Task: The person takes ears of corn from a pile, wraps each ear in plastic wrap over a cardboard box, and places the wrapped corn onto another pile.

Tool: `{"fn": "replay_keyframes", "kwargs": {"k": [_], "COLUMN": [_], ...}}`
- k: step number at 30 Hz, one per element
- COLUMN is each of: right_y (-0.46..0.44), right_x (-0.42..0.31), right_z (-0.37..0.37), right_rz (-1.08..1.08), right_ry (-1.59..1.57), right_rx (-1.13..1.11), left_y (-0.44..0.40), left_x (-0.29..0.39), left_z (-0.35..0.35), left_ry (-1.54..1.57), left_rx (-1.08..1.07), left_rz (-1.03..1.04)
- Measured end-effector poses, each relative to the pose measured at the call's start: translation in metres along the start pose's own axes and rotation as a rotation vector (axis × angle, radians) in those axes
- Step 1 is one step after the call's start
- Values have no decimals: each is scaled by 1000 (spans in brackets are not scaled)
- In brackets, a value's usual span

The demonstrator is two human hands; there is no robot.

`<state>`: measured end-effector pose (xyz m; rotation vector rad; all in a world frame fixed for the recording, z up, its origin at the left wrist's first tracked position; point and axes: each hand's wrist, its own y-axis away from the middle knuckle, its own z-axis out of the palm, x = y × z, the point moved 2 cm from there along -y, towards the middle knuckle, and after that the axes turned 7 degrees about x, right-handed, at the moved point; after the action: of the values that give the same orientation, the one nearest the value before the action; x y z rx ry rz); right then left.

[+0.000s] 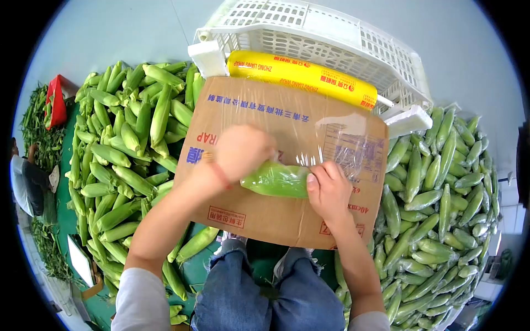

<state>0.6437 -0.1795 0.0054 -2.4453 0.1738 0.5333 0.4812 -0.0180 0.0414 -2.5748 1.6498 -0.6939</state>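
A green ear of corn (276, 180) in its husk lies slantwise on a sheet of cardboard (221, 105), with shiny clear film over it. My right hand (330, 190) is closed around its right end, thumb on top and fingers behind. My left hand (243, 148), smeared by motion, is just above the ear's left end; its fingers cannot be made out. Behind the cardboard, a yellow roll of cling film (303, 77) rests between white foam blocks, and clear film stretches from it across the cardboard.
Unwrapped corn (116, 154) is heaped on the left, film-wrapped corn (430, 220) on the right. A white plastic crate (331, 27) stands behind the roll. Far left are a red bag (56, 102) and another person (27, 185). My knees (237, 292) are below the cardboard.
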Motion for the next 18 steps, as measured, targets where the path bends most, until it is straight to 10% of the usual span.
{"fn": "replay_keyframes", "kwargs": {"k": [9,13,18], "right_y": [-2,9,-15], "right_x": [-50,-45,-35], "right_z": [-31,-36,-9], "right_rz": [227,-23,-339], "right_ry": [44,-6,246], "right_rx": [-825,-365,-324], "left_y": [103,76,-15], "left_x": [99,78,15], "left_z": [-4,6,19], "left_ry": [-40,-85,27], "left_rx": [-116,-75,343], "left_rz": [-137,-183,-232]}}
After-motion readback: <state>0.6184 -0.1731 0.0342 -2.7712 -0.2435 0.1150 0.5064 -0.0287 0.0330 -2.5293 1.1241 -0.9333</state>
